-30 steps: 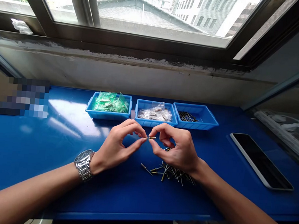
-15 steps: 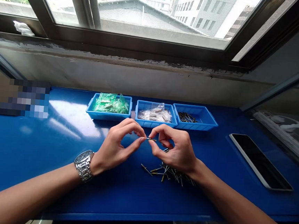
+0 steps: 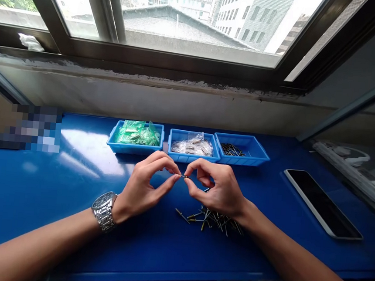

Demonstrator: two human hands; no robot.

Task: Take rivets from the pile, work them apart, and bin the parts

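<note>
My left hand (image 3: 144,188) and my right hand (image 3: 218,188) meet above the blue table (image 3: 39,184), both pinching one small metal pin (image 3: 183,176) between thumb and forefinger. A silver watch (image 3: 104,209) is on my left wrist. Under my right hand lies a loose pile of pins (image 3: 212,217) with brass-coloured ends.
Three blue trays stand in a row behind the hands: the left tray (image 3: 134,148) with green bags, the middle tray (image 3: 192,157) with clear bags, the right tray (image 3: 254,157) with dark pins. A dark phone (image 3: 322,203) lies at the right. A window wall rises behind.
My fingertips have closed in on each other, so less of the pin shows between them. The view has tilted down slightly.
</note>
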